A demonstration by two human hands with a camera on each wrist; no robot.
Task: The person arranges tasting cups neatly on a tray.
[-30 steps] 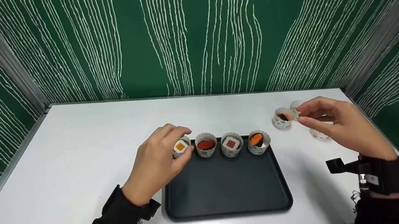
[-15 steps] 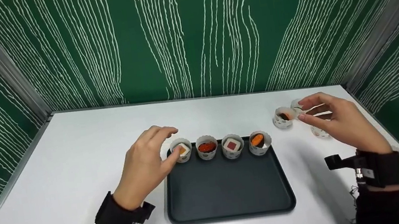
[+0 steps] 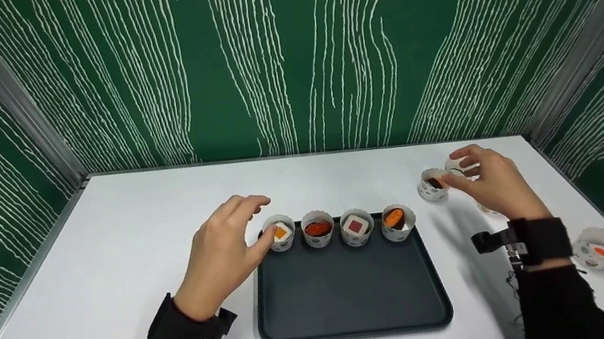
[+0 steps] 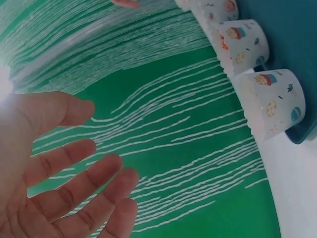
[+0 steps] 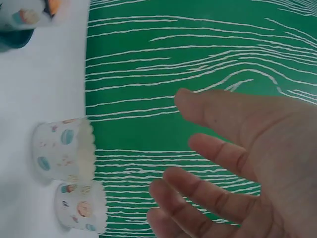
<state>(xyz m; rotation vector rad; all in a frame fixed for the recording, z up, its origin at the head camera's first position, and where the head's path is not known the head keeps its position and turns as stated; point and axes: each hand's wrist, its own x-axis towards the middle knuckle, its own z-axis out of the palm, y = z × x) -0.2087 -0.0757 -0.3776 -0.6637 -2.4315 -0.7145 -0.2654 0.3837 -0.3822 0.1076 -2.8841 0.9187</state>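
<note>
My left hand (image 3: 223, 251) hovers at the tray's far left corner, thumb and fingers apart and holding nothing. Its thumb overlaps the leftmost paper cup (image 3: 283, 243) in the head view, while the left wrist view has a gap between fingers and cups. That cup contains a white sushi-like piece with a yellow-orange centre. My right hand (image 3: 495, 183) is over the far right of the table, fingers loosely bent around nothing. Just beyond its thumb stands a paper cup (image 3: 431, 193) with a dark and orange piece; another cup (image 3: 456, 164) is partly hidden behind the fingers.
On the dark tray's (image 3: 352, 296) far edge, cups hold a red-topped piece (image 3: 318, 228), a white piece with a dark red square (image 3: 355, 224) and an orange-topped piece (image 3: 394, 218). Another cup (image 3: 600, 248) stands near right; one (image 3: 488, 209) is mostly hidden behind my right hand.
My left hand has drawn back leftward from the leftmost cup and its fingers have spread. My right hand has shifted slightly left, and the near right cup has come into sight beside the wrist.
</note>
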